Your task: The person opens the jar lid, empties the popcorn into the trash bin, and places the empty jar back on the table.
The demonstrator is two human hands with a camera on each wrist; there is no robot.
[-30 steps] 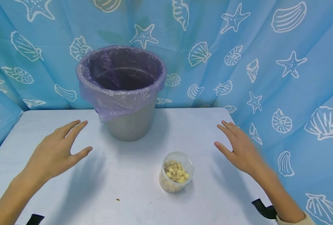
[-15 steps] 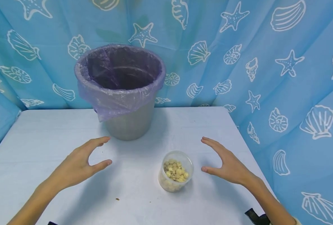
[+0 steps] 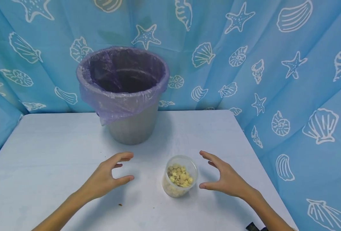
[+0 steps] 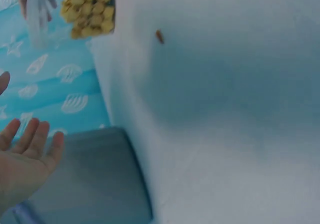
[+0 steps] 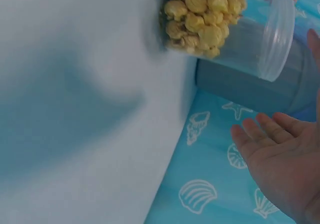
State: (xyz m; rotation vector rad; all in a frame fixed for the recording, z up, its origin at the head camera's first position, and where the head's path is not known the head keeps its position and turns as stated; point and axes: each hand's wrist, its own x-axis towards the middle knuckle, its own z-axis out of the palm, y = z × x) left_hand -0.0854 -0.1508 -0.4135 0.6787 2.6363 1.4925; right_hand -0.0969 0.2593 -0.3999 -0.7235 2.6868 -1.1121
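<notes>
Clear tub (image 3: 174,192) of popcorn (image 3: 179,175) stands upright on the white table (image 3: 52,141), head view, between left hand (image 3: 108,177) and right hand (image 3: 224,176), both spread and apart from it; purple-lined bin (image 3: 134,123) beyond. Left wrist view: tub at upper left. Right wrist view: tub at top, above the right hand.

Left grip (image 3: 105,178), right grip (image 3: 228,178) loosely curved

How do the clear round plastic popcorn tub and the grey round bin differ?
The grey round bin is much larger than the clear plastic tub. The bin's purple plastic liner folds over its rim; the tub's rim is bare. The tub holds yellow popcorn; no contents can be made out in the bin. Both are round, open-topped and upright on the white tabletop.
</notes>
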